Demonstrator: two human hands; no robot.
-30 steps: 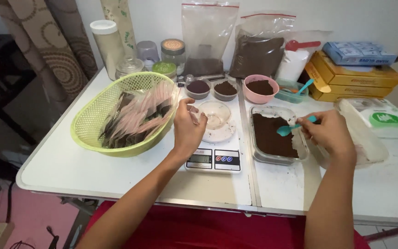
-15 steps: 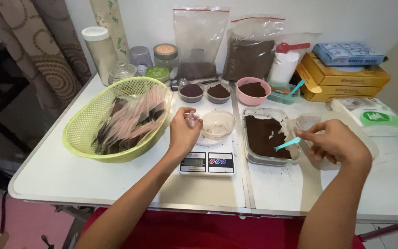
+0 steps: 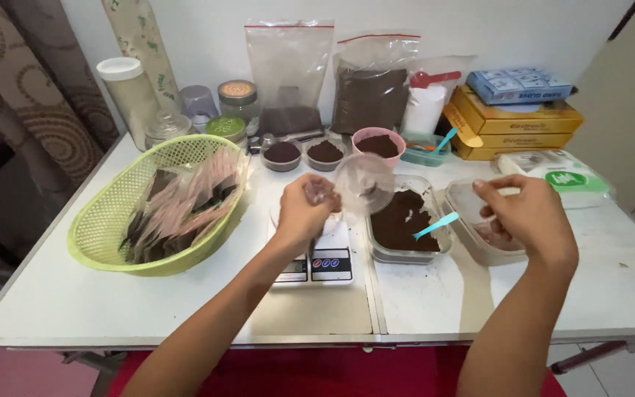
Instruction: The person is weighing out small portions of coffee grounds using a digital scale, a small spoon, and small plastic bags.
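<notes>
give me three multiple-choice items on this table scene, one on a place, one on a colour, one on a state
1. Where is the basket?
A. left of the scale
B. right of the scale
C. on the yellow boxes

2. What colour is the spoon in the powder tray?
A. red
B. light blue
C. black

3. What is the left hand doing?
A. lying flat on the table
B. holding a clear cup raised above the scale
C. gripping the basket rim

Answers: 1 A, the basket sits at the table's left, the scale in the middle. 2 B, its handle shows light blue against the brown powder. 3 B, the fingers close on the cup, tilted in the air.
</notes>
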